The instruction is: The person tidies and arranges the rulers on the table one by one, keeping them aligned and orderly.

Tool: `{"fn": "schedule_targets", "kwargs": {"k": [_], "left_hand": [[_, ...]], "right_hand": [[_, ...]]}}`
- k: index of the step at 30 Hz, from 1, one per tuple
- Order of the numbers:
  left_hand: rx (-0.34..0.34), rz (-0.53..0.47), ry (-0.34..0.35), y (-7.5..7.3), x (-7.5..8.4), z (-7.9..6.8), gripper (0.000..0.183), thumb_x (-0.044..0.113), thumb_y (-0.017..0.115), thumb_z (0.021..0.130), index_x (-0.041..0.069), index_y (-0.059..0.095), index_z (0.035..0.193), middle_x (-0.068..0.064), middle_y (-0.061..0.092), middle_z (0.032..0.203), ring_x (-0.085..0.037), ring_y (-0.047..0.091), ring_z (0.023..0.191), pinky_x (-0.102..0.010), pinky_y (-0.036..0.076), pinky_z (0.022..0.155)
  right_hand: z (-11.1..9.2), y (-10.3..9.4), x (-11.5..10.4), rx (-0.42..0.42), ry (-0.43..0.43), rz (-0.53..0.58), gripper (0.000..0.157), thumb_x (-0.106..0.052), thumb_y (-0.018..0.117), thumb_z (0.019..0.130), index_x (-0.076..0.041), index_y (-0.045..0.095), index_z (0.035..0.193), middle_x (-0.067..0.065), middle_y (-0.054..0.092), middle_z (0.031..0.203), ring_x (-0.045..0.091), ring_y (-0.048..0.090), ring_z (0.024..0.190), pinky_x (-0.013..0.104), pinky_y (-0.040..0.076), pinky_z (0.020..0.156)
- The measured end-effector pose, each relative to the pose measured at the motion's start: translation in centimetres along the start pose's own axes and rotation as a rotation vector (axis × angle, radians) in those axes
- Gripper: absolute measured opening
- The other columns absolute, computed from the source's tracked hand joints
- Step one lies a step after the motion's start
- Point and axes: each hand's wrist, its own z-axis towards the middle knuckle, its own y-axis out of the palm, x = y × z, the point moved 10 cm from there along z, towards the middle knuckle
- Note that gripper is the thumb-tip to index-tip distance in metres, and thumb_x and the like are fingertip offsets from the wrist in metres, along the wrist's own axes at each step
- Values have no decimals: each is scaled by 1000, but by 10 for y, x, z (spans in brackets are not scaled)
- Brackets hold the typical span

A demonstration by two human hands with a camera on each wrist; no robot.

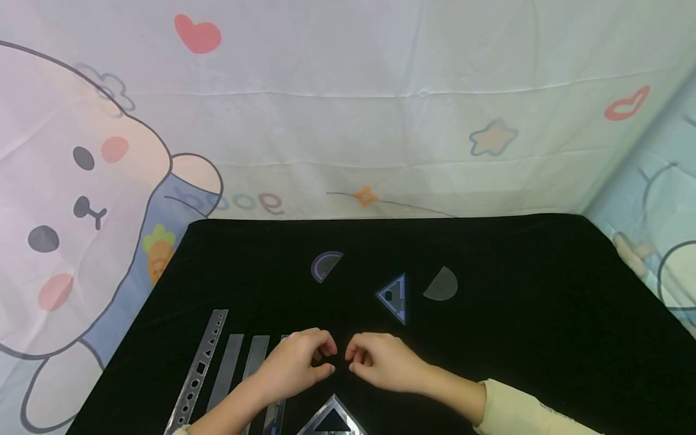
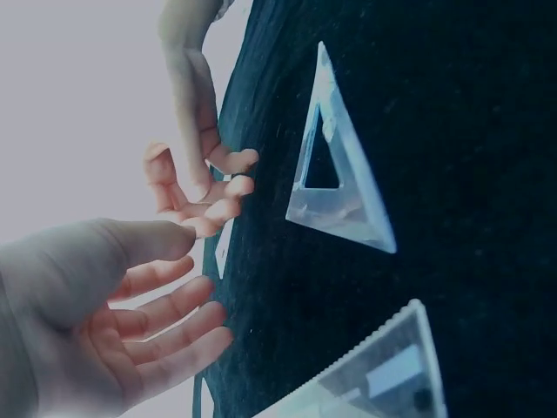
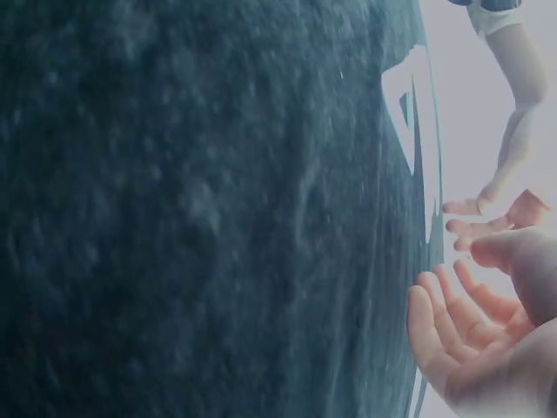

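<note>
Head view: left grip (image 1: 299,359) and right grip (image 1: 387,362) are loosely spread — a clear triangle (image 1: 333,403) lies near, lower in view.

Open cloth runs down the right side of the black worktop (image 1: 554,302), your widest lane, with your right sleeve (image 1: 524,405) cutting across its near end. Four rulers (image 1: 193,374) fence off the near left, the inner ones partly beneath your left forearm (image 1: 231,408). Ahead of your hands, a blue triangle (image 1: 401,299) stands in the way, with a purple protractor (image 1: 328,266) and clear half-disc (image 1: 443,286) on either side; bare passages separate the three, and another strip follows the far edge. Only a narrow gap divides your left hand (image 1: 298,359) and right hand (image 1: 385,361), with a clear set square (image 1: 347,418) obstructing the near edge.
</note>
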Motion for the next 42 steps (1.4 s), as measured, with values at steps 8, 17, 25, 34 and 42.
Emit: {"fn": "schedule_targets", "kwargs": {"k": [8, 17, 25, 34, 42], "left_hand": [[62, 21, -16, -6, -9, 17, 16, 15, 70, 79, 13, 63, 93, 0, 61, 91, -14, 59, 81, -22, 51, 67], [118, 23, -45, -15, -20, 36, 19, 17, 69, 80, 14, 63, 98, -2, 62, 97, -17, 60, 86, -28, 53, 70], [196, 1, -15, -24, -21, 56, 22, 18, 68, 81, 13, 64, 103, -2, 63, 102, -18, 61, 89, -29, 53, 73], [257, -74, -25, -31, -25, 78, 21, 17, 67, 82, 12, 65, 102, -1, 63, 102, -16, 62, 89, -29, 53, 74], [180, -189, -80, -21, -31, 99, 25, 17, 65, 84, 9, 63, 108, -7, 64, 106, -16, 62, 86, -27, 53, 70]], "right_hand": [[3, -20, 11, 81, 13, -18, 14, -13, 64, 83, -12, 63, 97, -7, 61, 81, -2, 54, 67, 14, 48, 61], [8, -44, 23, 148, 55, -18, 24, -13, 63, 85, -7, 61, 108, -4, 64, 86, 2, 58, 68, 17, 49, 60], [11, -68, 47, 208, 153, 10, 28, -17, 59, 87, -8, 60, 114, -1, 65, 92, 7, 61, 73, 19, 49, 62], [8, -81, 79, 231, 360, 100, 34, -20, 57, 89, -8, 56, 120, 6, 65, 102, 18, 63, 87, 27, 53, 68], [2, -89, 98, 262, 475, 190, 39, -20, 53, 91, -3, 50, 126, 12, 62, 106, 20, 62, 82, 28, 54, 67]]}}
